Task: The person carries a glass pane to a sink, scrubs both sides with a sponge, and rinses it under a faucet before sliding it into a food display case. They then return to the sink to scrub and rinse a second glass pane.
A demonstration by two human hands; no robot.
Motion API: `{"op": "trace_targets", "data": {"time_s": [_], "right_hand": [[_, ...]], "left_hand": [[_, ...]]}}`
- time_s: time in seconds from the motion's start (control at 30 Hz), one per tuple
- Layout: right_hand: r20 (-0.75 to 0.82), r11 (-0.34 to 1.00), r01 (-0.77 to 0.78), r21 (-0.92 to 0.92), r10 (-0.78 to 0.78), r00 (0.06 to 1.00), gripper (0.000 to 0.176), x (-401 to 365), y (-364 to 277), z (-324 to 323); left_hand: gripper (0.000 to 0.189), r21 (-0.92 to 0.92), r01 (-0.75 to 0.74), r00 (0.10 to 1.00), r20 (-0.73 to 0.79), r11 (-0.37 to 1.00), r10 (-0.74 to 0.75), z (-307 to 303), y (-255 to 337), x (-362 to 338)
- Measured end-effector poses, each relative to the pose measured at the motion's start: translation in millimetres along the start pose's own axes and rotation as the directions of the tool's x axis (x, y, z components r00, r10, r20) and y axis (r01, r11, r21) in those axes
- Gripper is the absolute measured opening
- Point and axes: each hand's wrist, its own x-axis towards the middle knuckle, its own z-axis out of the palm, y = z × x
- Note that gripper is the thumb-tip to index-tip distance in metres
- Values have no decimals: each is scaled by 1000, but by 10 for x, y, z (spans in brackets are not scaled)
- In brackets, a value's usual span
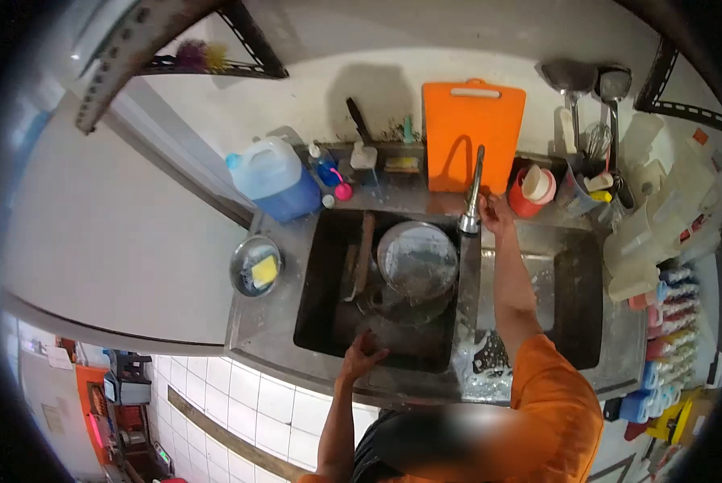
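Observation:
My right hand (496, 214) reaches up to the base of the metal faucet (473, 189), its fingers curled against the side; the part it grips is mostly hidden. Low over the front of the left sink basin (316, 310), my left hand (364, 356) is empty, thumb and fingers apart. In that basin sits a round metal pot (417, 262) with cloudy, soapy contents. Another dark pan (409, 307) shows partly beneath it. A long brownish strip (363, 253) leans along the basin's left side.
Left of the sink stands a metal bowl (255, 266) with a yellow sponge (264, 271). Behind are a blue-liquid jug (274, 179), a pump bottle (324, 166) and an orange cutting board (473, 137). Red cups (531, 193) and a utensil holder (574, 191) stand right. Suds (487, 366) lie near the front.

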Motion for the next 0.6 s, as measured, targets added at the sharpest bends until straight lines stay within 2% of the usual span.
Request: {"op": "trace_targets", "data": {"time_s": [0.07,0.1,0.13,0.17,0.2,0.23,0.27,0.3,0.33,0.37,0.4,0.43,0.47,0.5,0.53,0.57,0.6], "right_hand": [[-29,998,39,-40,-40,999,21,-8,103,-83],[-37,914,149,-377,-176,984,19,-35,190,-42],[-2,711,218,-669,-295,955,18,-124,302,-20],[78,384,235,-893,-384,920,14,-406,289,137],[65,380,223,-898,-386,920,14,-370,205,118],[244,-146,199,-969,-436,866,21,-308,66,84],[420,-630,109,-768,-368,829,28,-415,30,115],[297,-252,207,-945,-400,867,35,-567,-32,135],[169,179,250,-952,-377,911,41,-973,-66,463],[161,457,317,-831,-348,924,39,-1388,20,811],[161,694,349,-630,-323,932,38,-1697,147,1080],[144,699,338,-631,-322,936,38,-1829,257,1175],[323,491,428,-759,-287,902,39,-1925,349,1232],[479,258,518,-815,-203,854,41,-1993,443,1233],[462,264,505,-822,-209,862,41,-2009,522,1204],[458,267,508,-819,-230,859,37,-1986,578,1177],[468,260,524,-811,-248,848,35,-1936,571,1177]], "left_hand": [[83,-48,34,999,0,998,-34,80,177,-26],[81,-11,2,996,-86,1000,-3,134,406,-72],[79,33,-21,985,-170,999,26,184,518,-121],[79,31,-6,987,-159,1000,10,241,473,-106],[76,275,-130,955,-223,953,195,314,404,-46],[73,506,-221,896,-232,834,378,407,358,-50],[73,498,-213,907,-219,841,360,490,469,-104],[70,613,-263,896,-132,745,424,567,599,-106],[68,712,-310,881,-35,630,472,638,705,-112],[68,711,-305,885,-33,634,464,732,719,-71],[70,715,-413,848,77,564,524,832,713,-19],[73,703,-518,800,195,488,568,918,703,-8],[73,701,-520,804,208,489,557,996,738,40],[77,689,-626,733,362,364,575,1049,794,117],[82,647,-724,643,509,238,573,1066,841,203],[82,639,-730,641,519,241,565,1060,855,301],[82,602,-769,598,560,215,573,1084,897,480]]}}
